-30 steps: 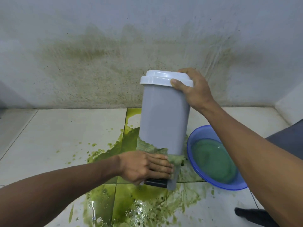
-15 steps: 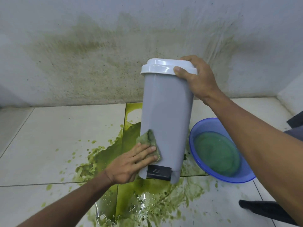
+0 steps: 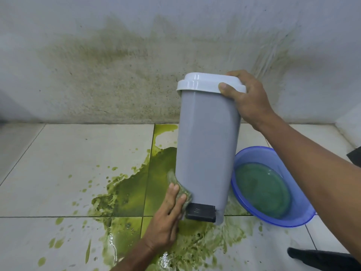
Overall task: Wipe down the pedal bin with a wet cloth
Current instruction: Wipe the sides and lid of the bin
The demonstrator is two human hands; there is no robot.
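The grey bin (image 3: 207,149) stands near the middle of the view, slightly tilted, with its base over a green spill (image 3: 132,194) on the tiled floor (image 3: 68,163); whether the base touches the floor cannot be told. The right hand (image 3: 248,96) grips the white lid (image 3: 205,83) at the bin's 1 o'clock, fingers curled over the top and thumb on the front rim. The left hand (image 3: 168,218), at the bin's 8 o'clock, lies flat with straight fingers, pressing a green-stained cloth (image 3: 180,186) against the lower left side, just above the black pedal (image 3: 201,211). A blue basin (image 3: 254,151) of greenish water sits on the floor at the bin's 4 o'clock, just beside it. The wall (image 3: 117,55) at 12 o'clock is stained green
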